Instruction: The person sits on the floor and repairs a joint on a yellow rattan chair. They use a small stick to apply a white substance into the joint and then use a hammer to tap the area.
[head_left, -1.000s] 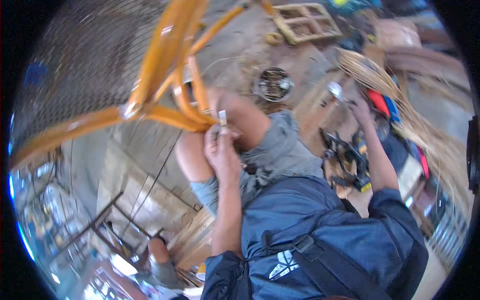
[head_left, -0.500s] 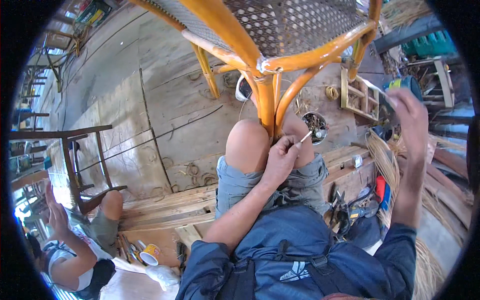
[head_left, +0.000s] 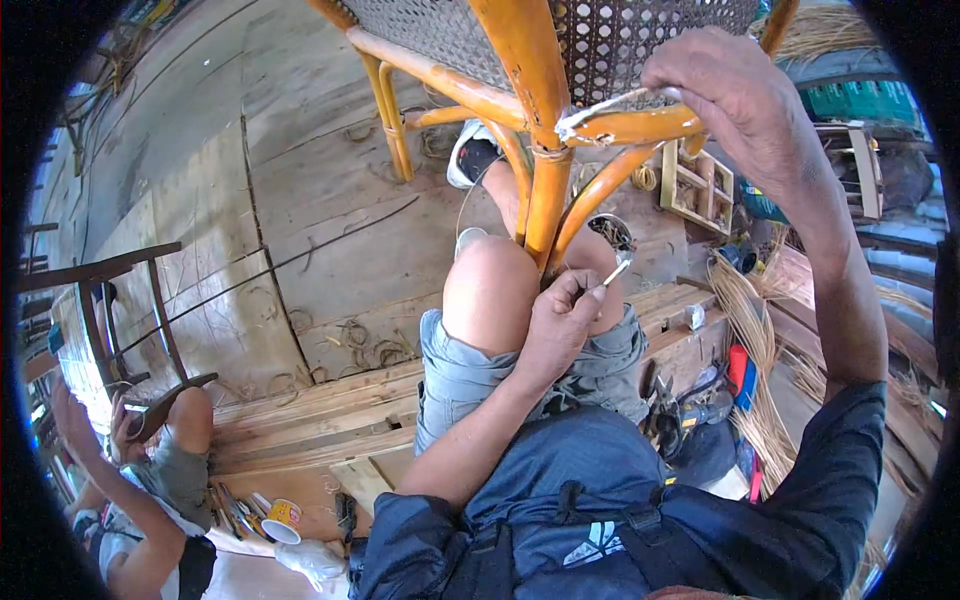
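Observation:
An orange-brown rattan chair (head_left: 548, 195) stands tilted before me, one leg end between my knees. White paste (head_left: 568, 126) coats the corner joint where its rails meet. My right hand (head_left: 735, 95) reaches over the front rail, pinching a thin pale stick (head_left: 628, 99) whose far end touches the pasty joint. Beside the leg end, my left hand (head_left: 560, 325) is closed, and a short slim white stick (head_left: 618, 271) pokes out from its fingers. Woven cane mesh (head_left: 608, 45) fills the chair frame behind the rail.
At left a person (head_left: 150, 520) sits beside a dark wooden frame (head_left: 100, 270). Timber planks (head_left: 310, 410) run across under my legs. Hand tools (head_left: 235, 515), a yellow cup (head_left: 283, 518) and pliers (head_left: 665, 420) lie near. Cane strands (head_left: 760, 340) are bundled at right.
My right hand has swung left to the chair, bringing its stick onto the pasty joint. My left hand keeps its hold. The whole view has shifted slightly.

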